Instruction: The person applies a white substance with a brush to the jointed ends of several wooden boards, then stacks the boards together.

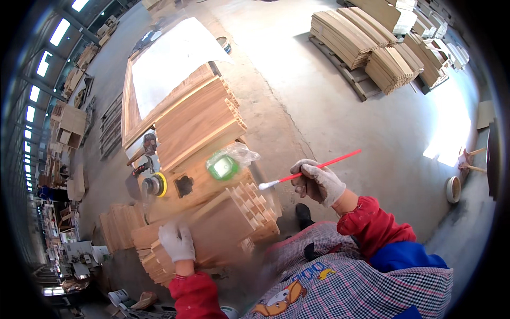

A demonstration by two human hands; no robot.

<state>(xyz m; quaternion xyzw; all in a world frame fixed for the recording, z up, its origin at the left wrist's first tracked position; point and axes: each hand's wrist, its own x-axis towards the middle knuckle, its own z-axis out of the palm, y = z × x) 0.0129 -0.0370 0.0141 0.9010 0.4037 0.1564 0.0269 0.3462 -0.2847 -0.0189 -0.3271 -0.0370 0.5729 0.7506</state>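
Observation:
My right hand (317,183), in a white glove, is closed round the thin red handle of a small brush (340,158). The brush's white tip points left, above the notched ends of a stack of wooden boards (220,220). At the left end of that stack lies my left hand (177,242), also gloved, its fingers stretched over the wood. Just beyond the boards sits a green container (223,166) partly wrapped in clear plastic. A sander with a yellow-rimmed pad (155,185) rests left of it on the wooden work surface.
Farther along stands another stack of notched boards (196,122), with a white sheet (170,61) over the panel behind. Loose boards (121,226) lie at left. Pallets of curved wooden pieces (366,42) stand at far right. A round bucket (453,190) is on the floor.

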